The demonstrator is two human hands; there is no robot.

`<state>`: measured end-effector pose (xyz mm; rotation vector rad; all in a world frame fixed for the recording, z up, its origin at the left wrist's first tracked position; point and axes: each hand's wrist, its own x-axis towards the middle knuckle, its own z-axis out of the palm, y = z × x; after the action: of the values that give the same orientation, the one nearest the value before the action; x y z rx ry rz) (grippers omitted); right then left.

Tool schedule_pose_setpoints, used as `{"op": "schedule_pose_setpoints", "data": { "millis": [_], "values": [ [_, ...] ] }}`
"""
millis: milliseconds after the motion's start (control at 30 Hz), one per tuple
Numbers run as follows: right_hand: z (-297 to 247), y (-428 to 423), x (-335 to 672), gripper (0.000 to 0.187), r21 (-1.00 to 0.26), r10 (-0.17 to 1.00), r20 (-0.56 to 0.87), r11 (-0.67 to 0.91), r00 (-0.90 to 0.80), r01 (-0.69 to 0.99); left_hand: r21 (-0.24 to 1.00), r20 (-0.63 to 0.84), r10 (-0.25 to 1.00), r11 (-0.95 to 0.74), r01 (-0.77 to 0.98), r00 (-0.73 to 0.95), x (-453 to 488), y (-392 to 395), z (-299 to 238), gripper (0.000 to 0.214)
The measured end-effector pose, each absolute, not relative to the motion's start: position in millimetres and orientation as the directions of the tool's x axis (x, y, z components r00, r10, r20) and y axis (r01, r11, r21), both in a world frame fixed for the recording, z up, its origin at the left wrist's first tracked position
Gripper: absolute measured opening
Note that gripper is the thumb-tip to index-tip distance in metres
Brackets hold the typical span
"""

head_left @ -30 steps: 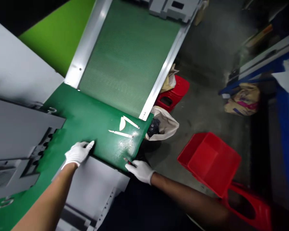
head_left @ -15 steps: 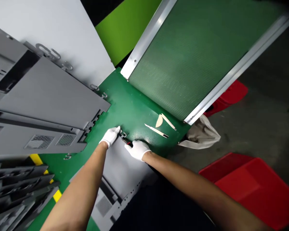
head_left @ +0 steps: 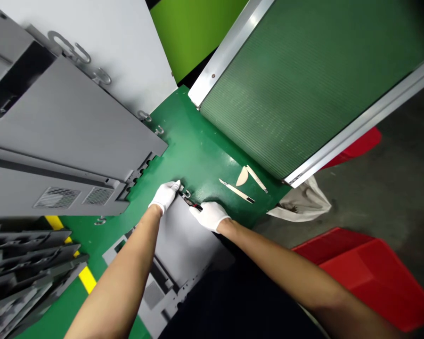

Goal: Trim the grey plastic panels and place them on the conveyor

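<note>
A grey plastic panel [head_left: 194, 235] lies in front of me on the green work surface, its near end against my dark clothing. My left hand [head_left: 165, 195], in a white glove, is closed on the panel's far corner, with the thumb on top. White-gloved too, my right hand [head_left: 211, 215] is wrapped round red-and-black-handled cutting pliers [head_left: 197, 206]. Their dark jaws reach the panel's far edge, close to a small grey hook-shaped piece [head_left: 187, 193]. The palm hides most of the handles.
Beyond my right hand lie a pale-handled knife [head_left: 237, 191], a cream half-round piece [head_left: 242, 176] and another pale tool [head_left: 257, 179]. A ribbed green conveyor [head_left: 304, 80] rises behind. Stacked grey panels [head_left: 70, 117] stand left; a red bin [head_left: 371, 273] and white bag [head_left: 304, 207] are right.
The whole view has shifted slightly, so the hands and the panel appear a little further right. Both hands keep their grip at the panel's far edge, and more of the pliers shows.
</note>
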<state>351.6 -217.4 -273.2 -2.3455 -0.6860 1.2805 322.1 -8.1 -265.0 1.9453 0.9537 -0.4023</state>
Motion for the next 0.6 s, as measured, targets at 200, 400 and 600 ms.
{"op": "schedule_pose_setpoints", "data": {
  "millis": [200,400,600],
  "values": [
    [-274.1,-212.9,351.5,0.071,-0.548,0.583,-0.678,-0.807,0.448,0.221,0.615,-0.592,0.474,-0.257,0.746,0.652,320.5,-8.4,-268.4,0.056],
    [-271.5,-202.8,359.3,0.069,-0.568,0.624,-0.661,-0.779,0.417,0.267,0.651,-0.594,0.447,-0.220,0.726,0.669,319.3,-7.9,-271.9,0.055],
    [-269.5,-199.0,355.6,0.063,-0.533,0.623,-0.640,-0.782,0.450,0.324,0.574,-0.663,0.174,-0.506,0.643,0.728,333.2,-8.0,-278.9,0.045]
  ]
}}
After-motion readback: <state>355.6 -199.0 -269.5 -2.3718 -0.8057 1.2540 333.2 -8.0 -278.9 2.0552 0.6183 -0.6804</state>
